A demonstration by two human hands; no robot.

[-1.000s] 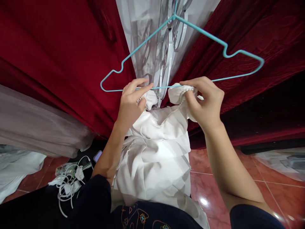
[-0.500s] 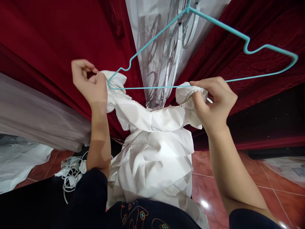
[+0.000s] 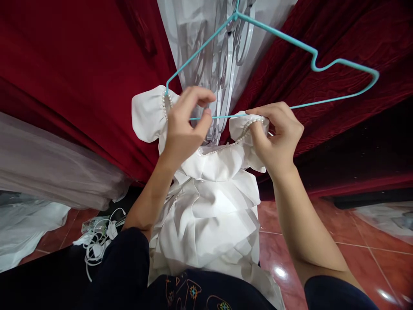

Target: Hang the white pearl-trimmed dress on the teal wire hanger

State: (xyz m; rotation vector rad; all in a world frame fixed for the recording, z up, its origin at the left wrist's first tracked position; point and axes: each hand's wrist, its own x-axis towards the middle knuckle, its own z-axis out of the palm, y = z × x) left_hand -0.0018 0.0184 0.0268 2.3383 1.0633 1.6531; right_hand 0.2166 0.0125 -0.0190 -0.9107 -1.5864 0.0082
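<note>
From my head view, the white dress (image 3: 206,202) is in front of my body, below the turquoise hanger (image 3: 235,16). My right hand (image 3: 280,133) is clamped on the pearl-edged right sleeve (image 3: 238,126), thumb below and fingers above, at the hanger's bottom bar. My left hand (image 3: 183,129) has its thumb and fingers apart, in front of that bar; the puffed left sleeve (image 3: 147,114) sits just beside it, around the hanger's left end. Red curtain (image 3: 80,64) fills the upper left, and white cables (image 3: 97,249) lie tangled lower left.

Dress (image 3: 213,200) partly on hanger (image 3: 274,33)
</note>
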